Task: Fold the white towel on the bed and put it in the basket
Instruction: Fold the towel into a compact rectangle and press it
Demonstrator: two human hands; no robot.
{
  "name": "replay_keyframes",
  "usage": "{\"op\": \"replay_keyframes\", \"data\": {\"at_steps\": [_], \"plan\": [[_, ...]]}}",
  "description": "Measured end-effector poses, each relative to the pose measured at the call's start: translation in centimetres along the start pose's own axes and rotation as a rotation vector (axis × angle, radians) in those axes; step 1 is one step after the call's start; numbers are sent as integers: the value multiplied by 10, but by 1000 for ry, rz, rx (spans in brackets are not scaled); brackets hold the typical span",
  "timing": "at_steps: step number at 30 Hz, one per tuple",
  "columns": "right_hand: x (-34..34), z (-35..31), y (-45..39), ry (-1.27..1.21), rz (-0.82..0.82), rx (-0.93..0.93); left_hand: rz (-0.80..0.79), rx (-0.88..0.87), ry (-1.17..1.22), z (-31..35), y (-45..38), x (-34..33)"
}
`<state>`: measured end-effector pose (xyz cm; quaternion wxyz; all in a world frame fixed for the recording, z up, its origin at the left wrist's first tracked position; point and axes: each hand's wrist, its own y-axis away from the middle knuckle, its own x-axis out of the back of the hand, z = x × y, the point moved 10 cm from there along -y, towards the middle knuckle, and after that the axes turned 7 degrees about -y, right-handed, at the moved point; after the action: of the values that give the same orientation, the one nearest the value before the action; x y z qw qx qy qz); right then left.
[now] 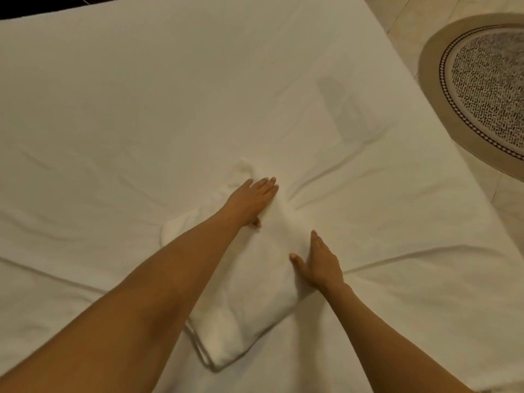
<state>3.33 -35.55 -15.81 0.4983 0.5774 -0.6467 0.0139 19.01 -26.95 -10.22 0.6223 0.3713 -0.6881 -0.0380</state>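
Observation:
The white towel (249, 282) lies folded into a long thick strip on the white bed (141, 109), running from near the front edge up toward the middle. My left hand (252, 201) rests flat on its far end, fingers together and pointing right. My right hand (319, 262) presses flat against the towel's right edge, fingers stretched out, thumb on the cloth. Neither hand grips anything. No basket is in view.
The bed sheet is creased around the towel. The bed's right edge runs diagonally down the right side. Beyond it lies pale tiled floor with a round patterned rug (482, 89). A dark strip shows past the bed's far left edge.

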Motion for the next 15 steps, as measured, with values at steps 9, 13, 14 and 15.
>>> {"op": "replay_keyframes", "data": {"at_steps": [9,13,14,15], "plan": [[0,2,0,-52,234,-50,-96,-179,-92,0,-58,-13],[-2,5,-2,-70,225,-58,-132,-183,-129,-5,-68,-11],[-1,6,-3,-66,220,-59,-132,-180,-130,-6,-69,-10],[0,6,-4,-60,214,-62,-133,-179,-136,-7,-69,-8]]}}
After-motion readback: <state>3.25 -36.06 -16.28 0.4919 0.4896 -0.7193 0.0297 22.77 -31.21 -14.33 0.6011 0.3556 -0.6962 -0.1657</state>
